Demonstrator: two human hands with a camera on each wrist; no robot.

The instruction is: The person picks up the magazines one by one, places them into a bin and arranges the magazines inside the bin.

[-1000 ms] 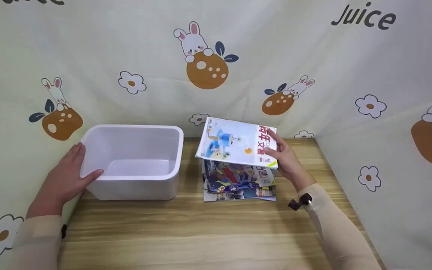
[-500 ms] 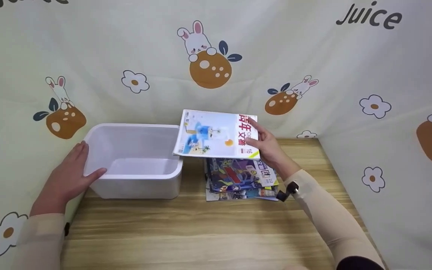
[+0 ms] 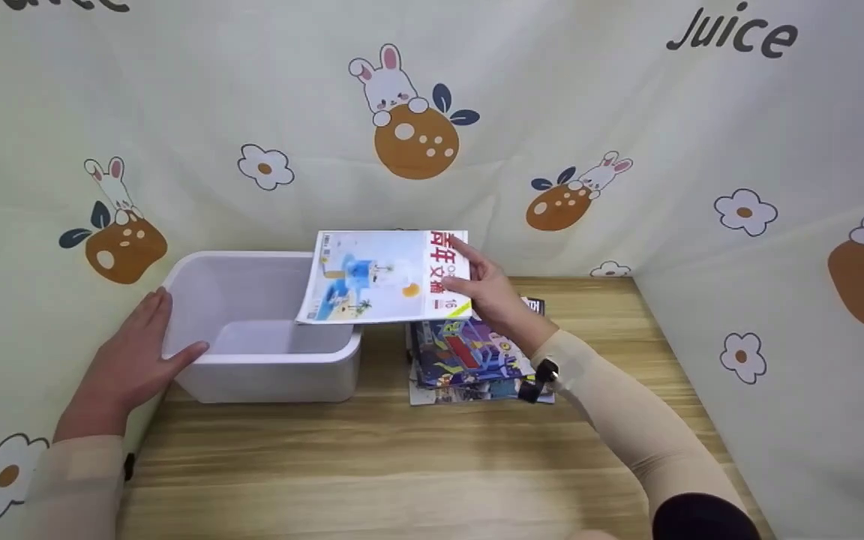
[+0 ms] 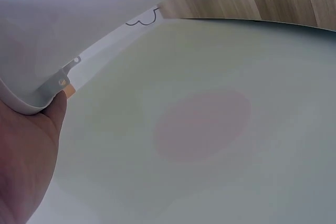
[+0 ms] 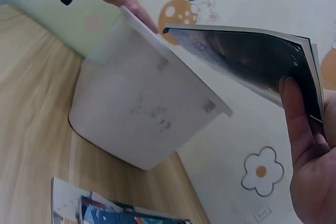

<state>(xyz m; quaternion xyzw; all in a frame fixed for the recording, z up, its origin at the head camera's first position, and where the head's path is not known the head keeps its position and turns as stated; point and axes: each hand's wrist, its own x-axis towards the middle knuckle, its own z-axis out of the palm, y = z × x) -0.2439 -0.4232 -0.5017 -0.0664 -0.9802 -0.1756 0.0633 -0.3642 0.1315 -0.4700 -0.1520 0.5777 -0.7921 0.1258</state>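
My right hand point(image 3: 496, 296) pinches a magazine point(image 3: 379, 274) by its right end, thumb on the cover and fingers underneath. Pale blue with red characters, the magazine is held flat over the right rim of a white plastic bin point(image 3: 267, 379). Its dark back cover point(image 5: 247, 56) shows in the right wrist view. At the bin's front left corner rests my left hand point(image 3: 124, 356), with straight fingers along the outer side and the thumb on the front rim. The left wrist view shows only part of this hand point(image 4: 26, 156) beside the bin's wall.
A stack of magazines point(image 3: 469, 360), a purple comic-style cover on top, lies right of the bin on the wood-grain table point(image 3: 402, 465). Printed cloth walls point(image 3: 514, 90) with rabbits and oranges close in the back and both sides.
My right hand has carried the magazine left, from above the stack to over the bin's right rim. More of the purple cover shows now. My left hand stays at the bin.
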